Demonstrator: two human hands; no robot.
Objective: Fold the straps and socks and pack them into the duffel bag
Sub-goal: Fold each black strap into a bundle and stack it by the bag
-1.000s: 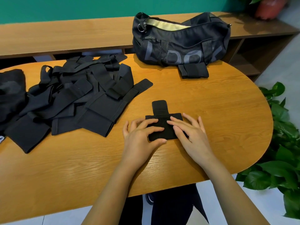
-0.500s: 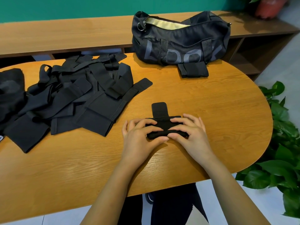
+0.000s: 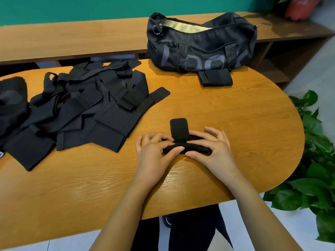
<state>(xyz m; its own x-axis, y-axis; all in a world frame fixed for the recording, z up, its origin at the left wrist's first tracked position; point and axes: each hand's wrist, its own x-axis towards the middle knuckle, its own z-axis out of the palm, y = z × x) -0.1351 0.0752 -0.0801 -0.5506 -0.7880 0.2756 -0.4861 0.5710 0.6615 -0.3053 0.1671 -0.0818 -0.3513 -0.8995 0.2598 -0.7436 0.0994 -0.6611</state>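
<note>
The left hand (image 3: 154,154) and right hand (image 3: 212,151) each pinch the half-folded strap (image 3: 188,148) against the surface (image 3: 235,115), probably so the fold stays tight. The duffel bag (image 3: 199,49) sits unzipped at the far edge, ready for packing, with a finished bundle (image 3: 215,77) touching its front and the unfolded pile (image 3: 81,109) lying apart on the left.

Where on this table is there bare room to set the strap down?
Bare wood: between the duffel bag and the strap being folded; the rounded right end of the table, beyond the right hand; the near edge left of the left hand. The pile of straps crowds the far left.
</note>
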